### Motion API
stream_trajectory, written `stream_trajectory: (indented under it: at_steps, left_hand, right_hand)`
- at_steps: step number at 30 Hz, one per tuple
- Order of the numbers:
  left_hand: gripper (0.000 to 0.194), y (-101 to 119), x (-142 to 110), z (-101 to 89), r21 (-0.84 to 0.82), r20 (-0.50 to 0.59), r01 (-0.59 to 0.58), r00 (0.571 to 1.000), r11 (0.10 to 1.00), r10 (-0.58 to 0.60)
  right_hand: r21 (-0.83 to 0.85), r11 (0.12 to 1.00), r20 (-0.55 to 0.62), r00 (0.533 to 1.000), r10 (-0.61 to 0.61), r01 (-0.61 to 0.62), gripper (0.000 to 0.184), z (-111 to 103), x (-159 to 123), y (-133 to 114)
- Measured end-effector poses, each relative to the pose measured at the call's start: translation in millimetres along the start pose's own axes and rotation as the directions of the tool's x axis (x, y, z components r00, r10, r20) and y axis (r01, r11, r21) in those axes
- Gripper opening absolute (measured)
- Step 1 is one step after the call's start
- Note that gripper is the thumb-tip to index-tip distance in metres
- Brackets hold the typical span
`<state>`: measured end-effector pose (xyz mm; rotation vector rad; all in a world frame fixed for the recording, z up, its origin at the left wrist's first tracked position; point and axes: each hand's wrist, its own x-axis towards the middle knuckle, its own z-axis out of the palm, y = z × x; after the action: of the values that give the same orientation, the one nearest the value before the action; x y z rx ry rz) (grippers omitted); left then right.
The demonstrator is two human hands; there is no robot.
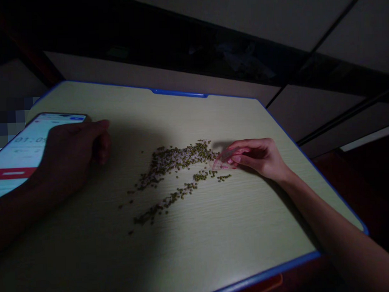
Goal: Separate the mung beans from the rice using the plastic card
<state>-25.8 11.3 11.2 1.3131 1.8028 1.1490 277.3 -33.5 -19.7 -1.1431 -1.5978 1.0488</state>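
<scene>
My right hand pinches a small clear plastic bag with red marks between thumb and fingers. The bag's lower edge lies at the right end of a heap of small green beans, which look like mung beans. Whitish grains are mixed into the heap. A looser line of the green beans runs nearer to me. Over at the left, my left hand is in shadow with its fingers curled in. Whether anything is inside those fingers is hidden. It is above the edge of a lit phone and apart from the beans.
The phone lies at the table's left, its screen showing large digits and a red band. The pale wood-grain table has a blue rim. Behind it stand light cabinet panels with a dark strip.
</scene>
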Motion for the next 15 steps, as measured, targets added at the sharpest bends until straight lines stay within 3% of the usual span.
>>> stream_trajectory:
  at_steps: [9,15]
  left_hand:
    - [0.033,-3,1,-0.1,-0.062,-0.001,-0.001,1.0,0.998,0.001]
    - [0.031,-13,9,-2.1,-0.078,0.021,-0.062,0.998,0.995,0.064]
  right_hand:
    - [0.069,0.997,0.073,0.997,0.019,-0.024,0.019,0,-1,-1]
    - [0.1,0.994,0.079,0.996,0.041,-0.048,0.023,2,-2,-4]
